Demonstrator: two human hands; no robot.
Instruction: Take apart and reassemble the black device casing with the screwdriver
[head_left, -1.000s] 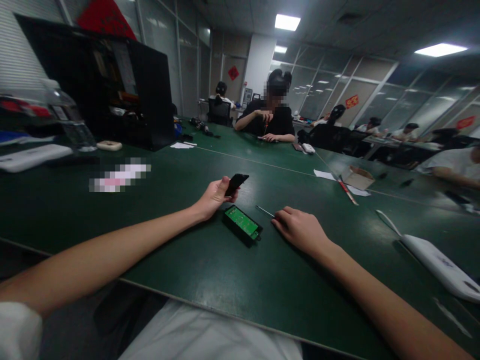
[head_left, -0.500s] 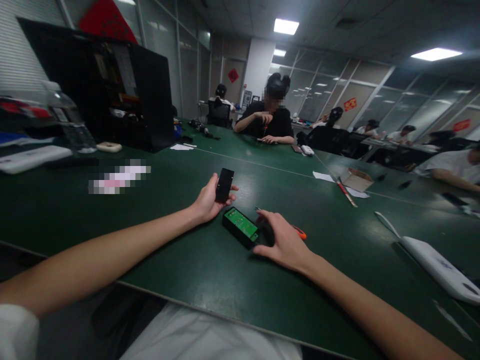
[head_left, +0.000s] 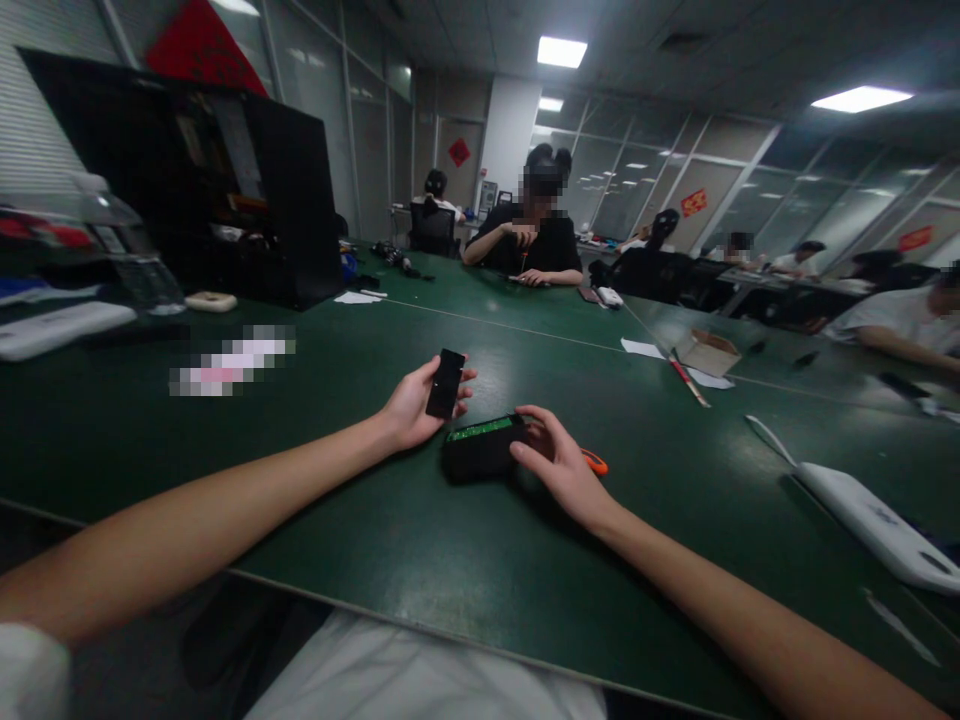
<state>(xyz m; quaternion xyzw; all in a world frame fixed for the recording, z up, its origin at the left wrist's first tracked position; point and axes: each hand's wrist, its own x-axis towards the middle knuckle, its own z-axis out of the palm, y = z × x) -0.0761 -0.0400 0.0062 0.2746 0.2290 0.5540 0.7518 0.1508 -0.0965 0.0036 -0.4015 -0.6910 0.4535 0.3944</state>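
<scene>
Head view:

- Left hand (head_left: 411,408): raised just above the table, fingers closed around a small black cover plate (head_left: 445,384), held upright and apart from the casing it seems to belong to.
- Right hand (head_left: 559,468): fingers wrapped on the right end of the black casing (head_left: 480,452), which is tipped up on its long edge on the green table (head_left: 375,520), between the two hands.
- Green circuit board (head_left: 480,432): seated inside the casing, only its edge showing along the top.
- Orange-handled screwdriver (head_left: 595,461): lying on the table just behind the right hand, mostly hidden by it; no hand holds it.
- Progress, as a judgement: the casing is already open, with the cover off and the board exposed; the board is not yet lifted out, and cover and casing are not joined.
- White router (head_left: 870,515): flat on the table, well to the right.
- Cardboard box (head_left: 708,352) with paper slips beside it: farther back on the right.
- Black case (head_left: 225,200): standing open at the far left.
- Another person (head_left: 532,240): seated across the table, hands busy with a small item; more people behind.
</scene>
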